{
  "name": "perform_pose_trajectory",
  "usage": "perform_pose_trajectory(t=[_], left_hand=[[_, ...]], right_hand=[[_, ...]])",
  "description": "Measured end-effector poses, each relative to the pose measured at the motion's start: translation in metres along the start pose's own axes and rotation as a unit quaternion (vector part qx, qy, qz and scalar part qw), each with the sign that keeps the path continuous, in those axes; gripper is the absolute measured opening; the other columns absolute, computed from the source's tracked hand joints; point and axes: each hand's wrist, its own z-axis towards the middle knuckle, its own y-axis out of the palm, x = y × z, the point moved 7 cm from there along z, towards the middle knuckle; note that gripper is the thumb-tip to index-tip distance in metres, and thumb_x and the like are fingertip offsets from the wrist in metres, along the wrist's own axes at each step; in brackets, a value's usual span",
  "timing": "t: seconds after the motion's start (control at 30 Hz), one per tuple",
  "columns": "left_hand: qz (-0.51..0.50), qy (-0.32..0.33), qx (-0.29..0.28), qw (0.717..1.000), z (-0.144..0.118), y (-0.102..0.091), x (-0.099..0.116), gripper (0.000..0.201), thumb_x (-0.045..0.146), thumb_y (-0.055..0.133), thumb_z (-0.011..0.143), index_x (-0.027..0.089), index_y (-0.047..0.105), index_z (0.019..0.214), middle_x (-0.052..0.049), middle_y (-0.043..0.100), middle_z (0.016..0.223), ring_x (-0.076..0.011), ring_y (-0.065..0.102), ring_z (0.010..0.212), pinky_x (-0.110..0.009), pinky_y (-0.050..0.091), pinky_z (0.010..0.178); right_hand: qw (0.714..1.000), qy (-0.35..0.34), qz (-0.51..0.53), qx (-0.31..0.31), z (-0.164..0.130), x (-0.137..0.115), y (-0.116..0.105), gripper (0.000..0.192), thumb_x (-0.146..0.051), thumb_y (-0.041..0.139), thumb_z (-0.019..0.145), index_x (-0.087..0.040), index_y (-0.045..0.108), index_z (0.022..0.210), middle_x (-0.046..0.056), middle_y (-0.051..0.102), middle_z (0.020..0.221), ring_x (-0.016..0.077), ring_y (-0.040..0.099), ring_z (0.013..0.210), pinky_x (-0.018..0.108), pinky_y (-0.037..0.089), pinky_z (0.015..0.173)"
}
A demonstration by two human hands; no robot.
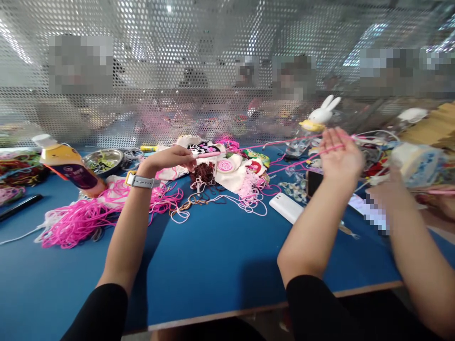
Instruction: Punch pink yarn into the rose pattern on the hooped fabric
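Observation:
My left hand point(177, 157), with a watch point(142, 181) on its wrist, pinches a slim pink stick-like tool point(206, 155) above a pile of yarn and fabric. What kind of tool it is, I cannot tell. My right hand point(339, 154) is raised with the palm showing and its fingers stretched out. Pink yarn point(302, 160) runs across those fingers and slants down left toward the pile. Under the tool lie a dark brown yarn bundle point(202, 174) and white fabric point(229, 177) with a pink spiral.
A heap of bright pink yarn point(74, 220) and a leaning drink bottle point(73, 168) are at left, beside a metal bowl point(117, 155). A white power bank point(285, 207), a lit phone point(369, 210) and a rabbit-topped bottle point(322, 116) are at right, near another person's arm point(408, 237).

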Motion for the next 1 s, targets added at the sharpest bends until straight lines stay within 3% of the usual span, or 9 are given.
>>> perform_pose_trajectory(t=[0.13, 0.23, 0.33, 0.4, 0.5, 0.57, 0.63, 0.8, 1.0], left_hand=[[0.013, 0.005, 0.003, 1.0, -0.002, -0.002, 0.001, 0.03, 0.042, 0.055, 0.087, 0.017, 0.071, 0.081, -0.006, 0.071, 0.076, -0.0131, 0.066, 0.071, -0.023, 0.049, 0.067], [0.044, 0.021, 0.025, 0.998, 0.001, 0.0, 0.006, 0.029, 0.041, 0.058, 0.087, 0.017, 0.071, 0.08, -0.004, 0.069, 0.069, -0.0112, 0.063, 0.064, -0.021, 0.045, 0.06], [0.049, 0.035, 0.117, 0.991, 0.007, -0.002, 0.015, 0.027, 0.037, 0.059, 0.087, 0.015, 0.069, 0.074, -0.004, 0.067, 0.065, -0.0097, 0.06, 0.06, -0.021, 0.04, 0.054], [0.035, 0.05, 0.212, 0.975, 0.011, -0.003, 0.023, 0.029, 0.036, 0.057, 0.088, 0.015, 0.067, 0.071, -0.003, 0.064, 0.061, -0.0084, 0.056, 0.056, -0.021, 0.037, 0.052], [0.003, 0.091, 0.293, 0.952, 0.019, 0.009, 0.037, 0.035, 0.037, 0.053, 0.093, 0.015, 0.065, 0.069, -0.001, 0.058, 0.057, -0.0079, 0.052, 0.054, -0.022, 0.036, 0.051], [0.002, 0.107, 0.271, 0.957, 0.028, 0.027, 0.042, 0.036, 0.038, 0.05, 0.094, 0.015, 0.066, 0.071, -0.001, 0.057, 0.058, -0.0086, 0.052, 0.054, -0.023, 0.037, 0.052], [0.033, 0.104, 0.235, 0.966, 0.036, 0.044, 0.043, 0.032, 0.037, 0.05, 0.094, 0.015, 0.069, 0.082, -0.003, 0.063, 0.066, -0.0101, 0.055, 0.059, -0.023, 0.041, 0.056], [0.074, 0.033, 0.238, 0.968, 0.042, 0.05, 0.027, 0.036, 0.027, 0.045, 0.095, 0.013, 0.059, 0.125, -0.011, 0.07, 0.109, -0.0148, 0.064, 0.084, -0.027, 0.048, 0.076], [0.088, 0.036, 0.223, 0.97, 0.034, 0.034, 0.023, 0.025, 0.026, 0.056, 0.087, 0.014, 0.07, 0.104, -0.006, 0.071, 0.085, -0.0141, 0.06, 0.072, -0.026, 0.046, 0.067]], right_hand=[[0.99, -0.01, -0.142, -0.003, 0.01, 0.004, -0.04, 0.013, -0.033, 0.055, 0.075, -0.034, 0.063, 0.085, 0.003, 0.065, 0.123, 0.0226, 0.054, 0.129, 0.042, 0.052, 0.098], [0.923, -0.039, -0.372, -0.088, 0.013, -0.002, -0.036, 0.021, -0.045, 0.064, 0.072, -0.035, 0.061, 0.09, 0.003, 0.071, 0.098, 0.0326, 0.063, 0.114, 0.053, 0.057, 0.081], [0.841, -0.054, -0.515, -0.159, -0.007, -0.012, 0.009, 0.029, -0.049, 0.079, 0.063, -0.028, 0.06, 0.067, 0.01, 0.068, 0.073, 0.0357, 0.066, 0.096, 0.045, 0.057, 0.069], [0.807, 0.014, -0.544, -0.228, -0.039, -0.001, 0.06, 0.044, -0.061, 0.071, 0.071, -0.021, 0.059, 0.059, 0.016, 0.067, 0.072, 0.0309, 0.067, 0.083, 0.04, 0.056, 0.065], [0.787, 0.198, -0.37, -0.451, -0.114, 0.045, 0.153, 0.069, -0.079, 0.048, 0.079, -0.014, 0.071, 0.088, 0.017, 0.071, 0.087, 0.0247, 0.068, 0.08, 0.036, 0.056, 0.066], [0.817, 0.213, -0.243, -0.478, -0.138, 0.063, 0.198, 0.075, -0.082, 0.044, 0.078, -0.016, 0.07, 0.103, 0.014, 0.07, 0.086, 0.0238, 0.067, 0.087, 0.035, 0.056, 0.071], [0.868, 0.177, -0.144, -0.44, -0.134, 0.071, 0.217, 0.073, -0.081, 0.042, 0.08, -0.02, 0.066, 0.112, 0.011, 0.069, 0.084, 0.0224, 0.066, 0.091, 0.034, 0.054, 0.074], [0.946, 0.081, -0.045, -0.311, -0.086, 0.054, 0.19, 0.056, -0.073, 0.037, 0.087, -0.025, 0.063, 0.099, -0.002, 0.045, 0.053, 0.0146, 0.052, 0.058, 0.029, 0.047, 0.059], [0.94, 0.078, -0.097, -0.319, -0.068, 0.031, 0.16, 0.053, -0.072, 0.032, 0.088, -0.026, 0.053, 0.071, -0.008, 0.008, 0.045, 0.0122, 0.014, 0.041, 0.028, 0.024, 0.041]])
